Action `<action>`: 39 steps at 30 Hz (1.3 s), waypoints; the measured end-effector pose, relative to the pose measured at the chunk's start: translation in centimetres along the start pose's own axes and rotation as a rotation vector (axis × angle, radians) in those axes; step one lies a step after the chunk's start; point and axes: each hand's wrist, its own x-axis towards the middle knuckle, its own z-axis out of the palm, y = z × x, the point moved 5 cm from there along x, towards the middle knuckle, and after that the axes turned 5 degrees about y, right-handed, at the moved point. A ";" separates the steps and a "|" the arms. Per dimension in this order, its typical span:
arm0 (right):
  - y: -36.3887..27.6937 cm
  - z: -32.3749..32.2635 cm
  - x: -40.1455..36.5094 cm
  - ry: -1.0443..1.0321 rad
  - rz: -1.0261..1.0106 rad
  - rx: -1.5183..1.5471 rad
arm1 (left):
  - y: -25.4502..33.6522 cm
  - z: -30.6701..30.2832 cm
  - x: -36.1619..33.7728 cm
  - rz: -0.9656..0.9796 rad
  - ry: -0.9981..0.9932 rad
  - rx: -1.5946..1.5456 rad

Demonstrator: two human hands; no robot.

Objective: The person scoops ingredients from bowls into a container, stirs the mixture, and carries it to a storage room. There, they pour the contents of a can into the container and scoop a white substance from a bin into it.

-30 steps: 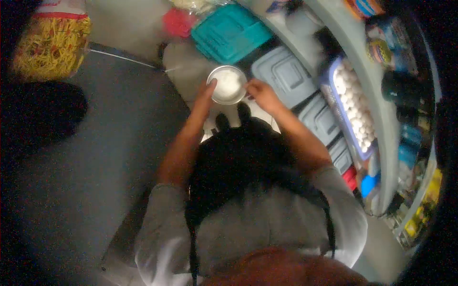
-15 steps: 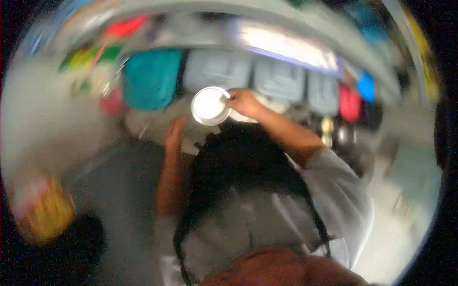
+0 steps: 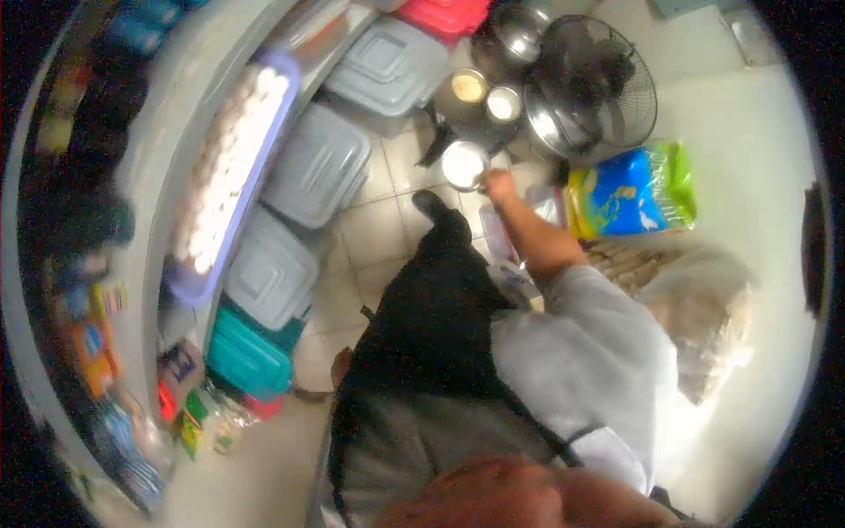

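Observation:
My right hand (image 3: 499, 185) is closed on the edge of a round metal cup (image 3: 464, 165) with white contents, held out over the tiled floor. Just beyond the cup stand a container with pale yellow contents (image 3: 468, 86) and a container with white contents (image 3: 504, 104). Only a small part of my left hand (image 3: 341, 365) shows beside the dark apron (image 3: 422, 326); its fingers cannot be made out.
Grey lidded bins (image 3: 321, 163) and a teal bin (image 3: 249, 354) line the left, below a shelf with a purple tray (image 3: 286, 75) of white round items. At right are a wire basket (image 3: 647, 97), metal pot (image 3: 510, 44), blue-green bag (image 3: 634, 189) and clear bag (image 3: 704, 326).
The view has turned right, so the bins now lie to the left. The cup, still in my right hand, is now close to the two containers. My left hand has dropped beside the apron.

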 end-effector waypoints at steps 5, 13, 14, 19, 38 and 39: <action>3.5 -1.4 12.1 0.047 -0.465 -0.776 | 19.9 -0.5 3.2 -0.098 0.031 -0.075; 14.2 2.2 19.5 0.004 -0.223 0.300 | 36.4 4.0 6.0 -0.003 -0.003 -0.023; 16.9 3.3 19.6 0.000 -0.214 0.300 | 37.9 4.5 5.9 -0.011 -0.006 -0.018; 13.3 -3.2 20.0 0.236 0.034 -0.584 | 42.5 6.3 6.0 0.090 -0.027 0.163; -12.4 -15.6 17.2 -0.114 -0.347 -0.478 | 31.6 8.6 2.4 0.009 0.109 -0.535; -14.9 -11.7 15.9 -0.256 -0.410 -0.441 | 29.1 10.4 3.5 0.099 0.104 -0.609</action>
